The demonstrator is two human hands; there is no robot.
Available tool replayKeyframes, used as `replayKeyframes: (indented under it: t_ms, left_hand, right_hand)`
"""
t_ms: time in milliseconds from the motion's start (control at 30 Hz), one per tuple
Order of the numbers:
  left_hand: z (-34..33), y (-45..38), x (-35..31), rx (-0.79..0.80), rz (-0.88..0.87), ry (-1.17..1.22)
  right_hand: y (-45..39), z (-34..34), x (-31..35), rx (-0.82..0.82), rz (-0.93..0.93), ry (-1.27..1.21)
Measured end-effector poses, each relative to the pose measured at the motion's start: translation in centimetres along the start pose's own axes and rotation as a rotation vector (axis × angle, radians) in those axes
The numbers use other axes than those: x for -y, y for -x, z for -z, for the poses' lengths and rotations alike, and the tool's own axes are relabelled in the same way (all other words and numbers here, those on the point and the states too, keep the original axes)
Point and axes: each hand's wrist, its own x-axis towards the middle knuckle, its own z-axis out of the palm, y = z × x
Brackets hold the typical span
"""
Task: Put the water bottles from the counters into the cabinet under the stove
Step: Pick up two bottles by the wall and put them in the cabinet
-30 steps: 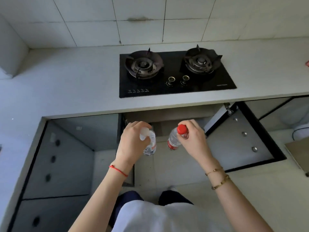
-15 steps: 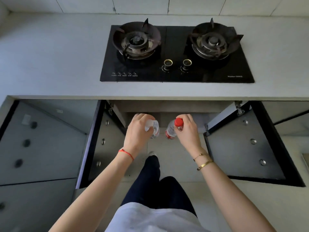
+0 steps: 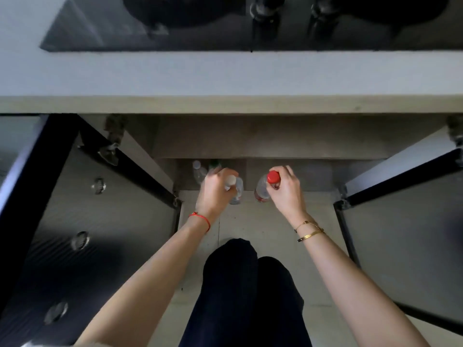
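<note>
A: Hands?

B: Both occupied. Left hand point(image 3: 215, 190) is curled around the neck of a clear bottle with a white cap point(image 3: 235, 190); the palm hides most of it. Right hand point(image 3: 284, 190) pinches a red-capped bottle point(image 3: 263, 189) at the top, its fingers wrapped around the cap. Both bottles hang low at the cabinet mouth, close together but apart.

A: Set down yet?

B: Cannot tell. Their bases are blurred against the floor tiles and the cabinet edge.

A: Anything inside the cabinet point(image 3: 288, 171)?

B: Two more bottles at the back left, behind the left hand: one clear with a pale cap point(image 3: 198, 170), and one with a darker top point(image 3: 214, 163), largely hidden. The interior is dim.

A: Surroundings?

B: Both cabinet doors stand open, left door point(image 3: 87, 221) and right door point(image 3: 406, 221), each cut off by the frame. Above, the surface point(image 3: 225, 76) carries the stove point(image 3: 225, 26), only its front strip showing, smeared by motion. Dark trouser legs point(image 3: 250, 296) are at the bottom centre.
</note>
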Motion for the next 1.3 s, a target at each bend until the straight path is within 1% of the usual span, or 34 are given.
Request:
replayKeyframes:
  t_ms: [200,300,400,533,700,867,967,1100,1300]
  left_hand:
    - [-8.7,-6.3,6.1,0.052,0.004,-0.001]
    - [-12.0,-8.9,8.3,0.018,0.0,0.014]
    - [-14.3,-10.8,9.9,-0.029,-0.041,-0.025]
    - [-15.9,-12.7,11.6,-0.041,-0.065,-0.06]
    - [-16.4,-14.4,12.5,-0.044,-0.049,-0.067]
    - [-16.9,-15.5,12.6,-0.037,-0.087,-0.159]
    - [-17.0,-15.7,12.9,-0.031,-0.065,-0.21]
    - [-17.1,-14.8,13.5,-0.055,-0.039,-0.176]
    - [-16.1,-12.4,13.6,-0.106,-0.137,-0.18]
  right_hand:
    - [-4.8,-9.0,-7.6,0.015,0.013,-0.022]
    - [-7.0,-12.8,-10.2,0.019,0.032,-0.015]
    - [-8.8,-15.7,-12.0,0.028,0.032,-0.015]
    - [-11.1,-18.0,-13.4,0.019,0.05,-0.005]
    - [-12.8,-19.5,-13.8,0.007,0.065,-0.004]
    - [-13.3,-20.1,-13.4,0.009,0.044,-0.024]
    - [-13.2,-19.9,-13.1,0.017,0.019,-0.036]
    - [-12.1,-19.5,-12.9,0.022,0.019,-0.064]
    - [-9.5,-17.8,-12.6,-0.03,0.047,-0.026]
